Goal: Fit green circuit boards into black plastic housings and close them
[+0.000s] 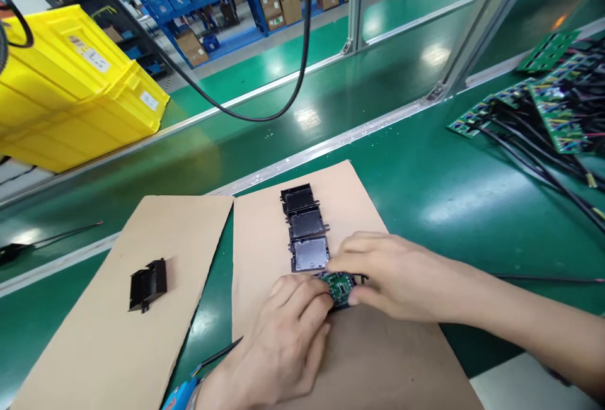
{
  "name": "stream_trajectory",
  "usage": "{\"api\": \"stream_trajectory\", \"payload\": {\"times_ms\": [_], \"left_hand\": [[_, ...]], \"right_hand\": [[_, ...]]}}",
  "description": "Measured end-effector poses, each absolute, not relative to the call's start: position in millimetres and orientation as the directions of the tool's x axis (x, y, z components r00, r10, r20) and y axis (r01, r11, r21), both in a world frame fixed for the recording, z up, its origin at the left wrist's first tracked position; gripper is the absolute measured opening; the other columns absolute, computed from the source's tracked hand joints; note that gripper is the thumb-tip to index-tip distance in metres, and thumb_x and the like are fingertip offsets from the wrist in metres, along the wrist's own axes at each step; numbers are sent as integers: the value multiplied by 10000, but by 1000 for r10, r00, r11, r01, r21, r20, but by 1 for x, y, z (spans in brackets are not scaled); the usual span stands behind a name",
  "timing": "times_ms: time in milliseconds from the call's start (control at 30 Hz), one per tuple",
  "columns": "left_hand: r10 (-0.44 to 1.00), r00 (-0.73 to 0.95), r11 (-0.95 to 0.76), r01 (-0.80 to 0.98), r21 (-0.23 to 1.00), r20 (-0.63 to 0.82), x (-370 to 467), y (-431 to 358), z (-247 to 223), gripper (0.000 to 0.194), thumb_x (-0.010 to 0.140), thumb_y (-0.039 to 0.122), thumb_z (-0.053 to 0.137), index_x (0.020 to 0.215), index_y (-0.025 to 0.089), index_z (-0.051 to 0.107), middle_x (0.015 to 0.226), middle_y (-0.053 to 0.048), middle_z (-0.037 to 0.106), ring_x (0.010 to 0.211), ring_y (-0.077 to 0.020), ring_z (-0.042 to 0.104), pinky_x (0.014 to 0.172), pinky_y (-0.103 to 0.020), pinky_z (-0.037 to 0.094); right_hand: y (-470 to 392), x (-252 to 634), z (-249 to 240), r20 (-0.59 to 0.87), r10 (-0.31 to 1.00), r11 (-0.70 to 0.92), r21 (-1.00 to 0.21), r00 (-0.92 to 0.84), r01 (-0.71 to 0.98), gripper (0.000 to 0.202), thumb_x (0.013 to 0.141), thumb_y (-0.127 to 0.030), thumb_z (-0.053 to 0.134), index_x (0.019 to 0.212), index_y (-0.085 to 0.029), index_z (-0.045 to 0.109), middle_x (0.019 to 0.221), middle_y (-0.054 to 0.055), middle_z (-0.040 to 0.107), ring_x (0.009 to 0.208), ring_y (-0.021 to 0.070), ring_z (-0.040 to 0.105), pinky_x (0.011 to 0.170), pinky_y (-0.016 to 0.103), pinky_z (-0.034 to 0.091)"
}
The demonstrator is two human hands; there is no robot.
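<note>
A small green circuit board (339,286) lies at the near end of a row of black plastic cases, with a dark edge showing beneath it. My left hand (288,328) presses its curled fingers on the board's left side. On the right side, my right hand (392,274) pinches the board between thumb and fingers. Beyond the board three black cases (306,224) stand in line on a cardboard sheet (259,240). Another black case (148,286) sits alone on the left cardboard sheet (108,334). A black cable (220,354) emerges beside my left wrist.
Circuit boards with wires (558,104) are heaped at the right back of the green table (416,189). Yellow bins (75,89) stand at the left back. A black cable (265,118) hangs in front, and metal posts (486,26) rise beyond.
</note>
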State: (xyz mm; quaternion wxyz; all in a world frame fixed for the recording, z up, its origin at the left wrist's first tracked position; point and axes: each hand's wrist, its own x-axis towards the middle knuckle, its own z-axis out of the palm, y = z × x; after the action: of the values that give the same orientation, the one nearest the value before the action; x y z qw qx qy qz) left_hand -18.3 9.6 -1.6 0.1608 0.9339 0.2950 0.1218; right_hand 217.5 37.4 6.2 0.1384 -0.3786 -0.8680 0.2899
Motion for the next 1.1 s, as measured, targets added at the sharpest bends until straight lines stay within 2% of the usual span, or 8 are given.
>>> {"api": "stream_trajectory", "payload": {"times_ms": [67,233,467,633,700,800,967,1100], "left_hand": [[535,832,-825,478,301,143,-16,7,-8,352,884,177,530,1228,116,563,1245,-117,600,1096,-254,547,964,-421,447],[442,884,-897,430,103,154,-16,5,-26,423,949,83,383,1351,135,503,1386,-74,547,1154,-243,537,974,-410,419],[512,842,-856,485,179,170,-12,4,-24,390,980,72,321,1287,132,554,1282,-72,619,1117,-233,562,940,-394,450],[539,822,-842,520,143,186,-8,2,-22,392,979,60,297,1240,143,579,1215,-73,648,1046,-206,602,935,-378,460],[540,824,-841,523,135,171,-8,2,-24,380,968,62,322,1243,129,576,1204,-83,649,1030,-217,603,926,-388,469],[511,848,-856,488,168,141,-9,3,-28,360,951,77,383,1264,107,558,1245,-99,621,1054,-238,579,918,-402,479],[488,862,-865,458,203,134,-13,6,-32,368,901,39,427,1229,102,579,1310,-93,573,1047,-250,541,903,-399,486],[470,874,-876,445,185,124,-14,5,-31,403,837,-8,446,1191,100,605,1444,-67,466,1021,-249,514,860,-367,497]], "right_hand": [[31,233,9,-41,793,439,-654,-608,616,249,854,-176,607,1096,-234,608,1031,32,640,967,185,580,823,292,437],[18,249,2,-216,849,268,-610,-482,746,98,919,-205,502,968,-193,586,920,47,643,806,189,600,708,303,436],[21,233,8,-192,835,321,-592,-516,740,203,938,-149,377,863,-181,563,805,42,598,718,169,540,648,293,378],[43,219,16,-433,687,196,-662,-583,723,226,912,-191,433,695,-188,495,687,-8,551,652,132,473,595,256,327],[57,216,12,-587,560,19,-696,-584,718,225,887,-193,455,677,-176,534,623,-17,511,614,121,454,570,242,319],[73,215,4,-745,376,-255,-655,-551,711,256,884,-207,451,664,-152,569,513,-40,420,504,100,367,508,233,272],[81,214,-1,-810,296,-336,-584,-505,739,319,899,-198,440,596,-145,524,445,-43,425,443,82,352,477,220,265],[83,216,-3,-842,208,-390,-539,-499,747,341,921,-278,424,616,-160,522,389,-59,391,366,80,277,405,220,211]]}}
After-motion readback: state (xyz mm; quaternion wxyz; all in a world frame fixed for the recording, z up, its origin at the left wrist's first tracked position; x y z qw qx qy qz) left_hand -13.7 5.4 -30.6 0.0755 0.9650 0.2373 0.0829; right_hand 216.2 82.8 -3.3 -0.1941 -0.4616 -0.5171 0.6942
